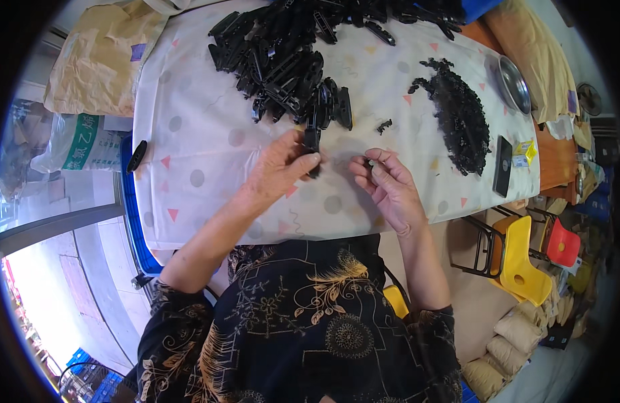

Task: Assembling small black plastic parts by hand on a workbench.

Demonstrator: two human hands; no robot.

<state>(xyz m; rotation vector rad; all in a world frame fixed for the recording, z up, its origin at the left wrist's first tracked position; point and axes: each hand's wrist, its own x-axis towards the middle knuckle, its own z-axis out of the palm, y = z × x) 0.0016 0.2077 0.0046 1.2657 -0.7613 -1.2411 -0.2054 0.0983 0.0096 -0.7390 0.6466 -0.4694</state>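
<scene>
Part (312,140) in left fingers (304,164); bare cloth (353,213) near edge (323,236)

Long, narrow black pieces (283,75) look like smooth, glossy plastic; the dark heap of small black bits (461,121), rough plastic. The white patterned worktop cover (209,134) appears smooth, the round silver dish (514,84) shiny metal, the large brown sack (98,57) creased matt paper.

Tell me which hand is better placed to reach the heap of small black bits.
Probably the right hand: it is nearer the heap of small black bits, while the left hand holds a long black part.
</scene>
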